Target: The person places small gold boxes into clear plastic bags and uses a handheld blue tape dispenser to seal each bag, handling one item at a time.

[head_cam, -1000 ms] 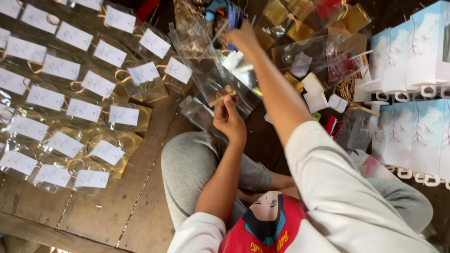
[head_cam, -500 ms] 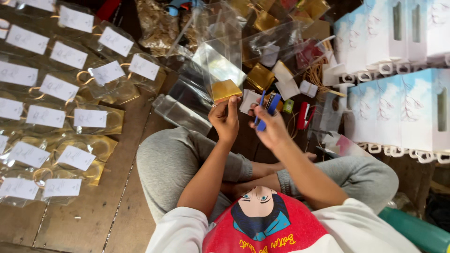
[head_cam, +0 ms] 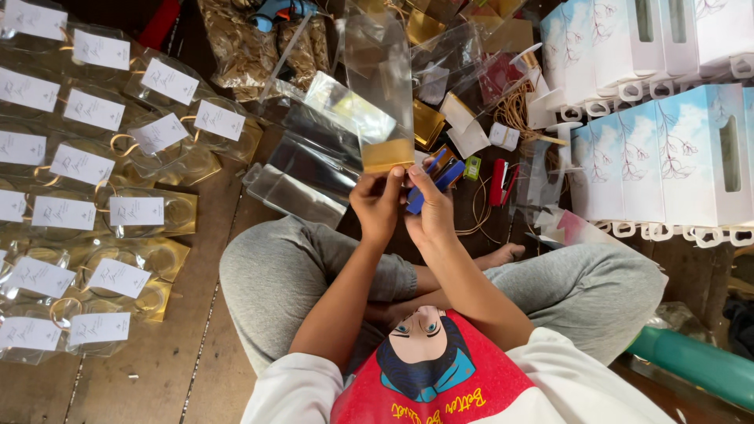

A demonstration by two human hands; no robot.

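Note:
My left hand [head_cam: 378, 202] pinches the gold bottom edge of a clear cellophane bag [head_cam: 383, 94] that stands up in front of me. My right hand [head_cam: 430, 210] is right beside it, fingers closed around a blue stapler [head_cam: 437, 177] held against the bag's lower corner. Both hands meet above my crossed legs in grey trousers [head_cam: 283, 275].
Rows of finished clear packets with white tags [head_cam: 82, 165] cover the wooden floor on the left. White and blue gift boxes [head_cam: 667, 149] are stacked on the right. Loose cellophane bags [head_cam: 302, 177], gold cards, a red stapler [head_cam: 498, 182] and a blue glue gun [head_cam: 279, 11] lie ahead.
My right hand came back from reaching far ahead, bringing the blue stapler next to my left hand. The cellophane bag is now held upright between both hands.

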